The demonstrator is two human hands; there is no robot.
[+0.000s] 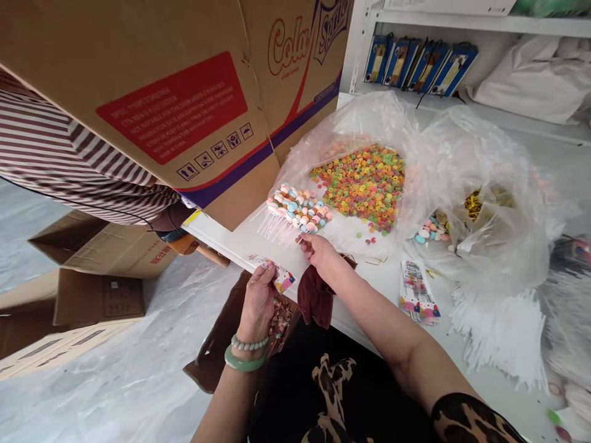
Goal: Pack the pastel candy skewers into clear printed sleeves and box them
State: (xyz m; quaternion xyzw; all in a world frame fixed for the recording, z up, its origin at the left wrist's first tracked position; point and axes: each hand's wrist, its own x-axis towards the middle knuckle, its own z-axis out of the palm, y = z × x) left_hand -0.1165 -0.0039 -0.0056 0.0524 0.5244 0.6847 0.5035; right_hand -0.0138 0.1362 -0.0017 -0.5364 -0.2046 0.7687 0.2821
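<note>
My left hand (pixel 261 289) pinches a small printed plastic packet (pixel 283 280) with coloured dots on its corner, held over the table's front edge. Just right of it, my right hand (pixel 316 251) has its thumb and fingers closed on the stick of a candy skewer at the near side of a pile. That pile of candy skewers (pixel 295 208), pink, white, blue and brown pieces on white sticks, lies on the white table (pixel 240 246). Beneath my right wrist hangs a dark red cloth (pixel 316 295).
A large cardboard carton (pixel 184 86) stands at left, beside a person in a striped sleeve (pixel 83 154). Clear bags hold ring candies (pixel 364 184) and other sweets (pixel 431 229). Printed packets (pixel 418 292) and white sticks (pixel 501 332) lie right. An open box (pixel 217 335) sits below the edge.
</note>
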